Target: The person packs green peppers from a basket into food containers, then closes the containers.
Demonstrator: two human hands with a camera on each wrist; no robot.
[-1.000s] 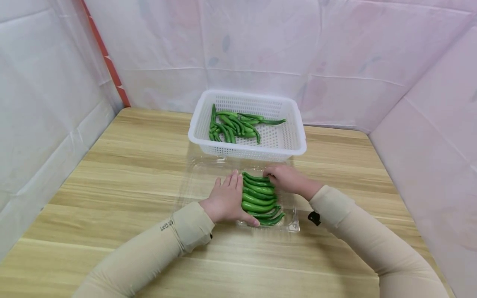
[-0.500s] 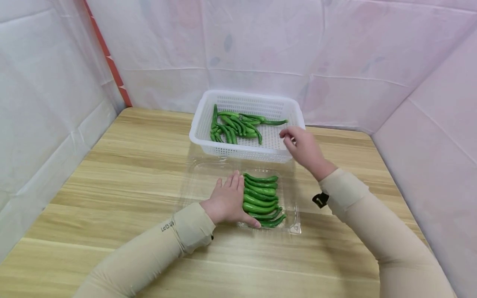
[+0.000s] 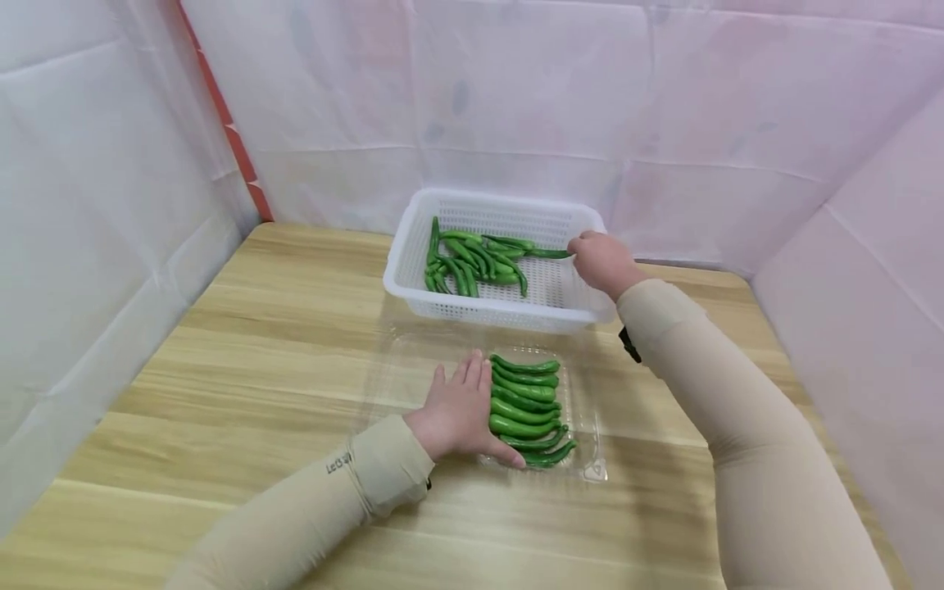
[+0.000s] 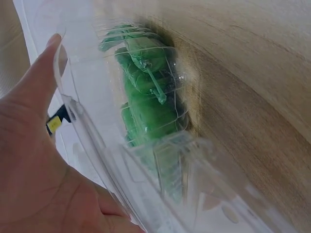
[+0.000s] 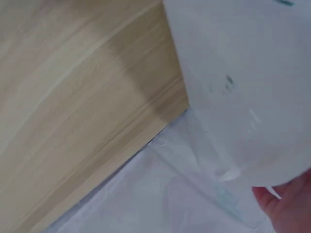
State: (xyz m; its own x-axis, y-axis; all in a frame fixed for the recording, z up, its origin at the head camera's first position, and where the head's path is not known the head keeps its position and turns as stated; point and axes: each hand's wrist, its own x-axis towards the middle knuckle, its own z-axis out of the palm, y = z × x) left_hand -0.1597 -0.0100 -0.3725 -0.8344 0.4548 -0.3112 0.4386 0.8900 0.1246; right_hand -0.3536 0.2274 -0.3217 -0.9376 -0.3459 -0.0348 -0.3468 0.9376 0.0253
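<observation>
In the head view my left hand (image 3: 460, 410) lies with fingers straight over a clear plastic clamshell box (image 3: 596, 467), beside a row of long green chili peppers (image 3: 525, 410) in its right part. The left wrist view shows that hand (image 4: 53, 170) against the box's clear edge, the peppers (image 4: 150, 107) behind the plastic. My right hand (image 3: 603, 264) reaches over the right rim of a white basket (image 3: 583, 291) and pinches the end of a green chili pepper (image 3: 547, 254). Its fingertips hide that end. Only part of this hand (image 5: 289, 208) shows in the right wrist view.
More green chili peppers (image 3: 472, 258) are heaped in the left part of the basket, which stands behind the box. The wooden table (image 3: 243, 385) is bordered by white sheet walls (image 3: 516, 98) at the back and sides.
My right hand has left the row of peppers in the box, moved back to the basket, and reached a pepper's end there. The left hand stays in place. The head view has shifted slightly.
</observation>
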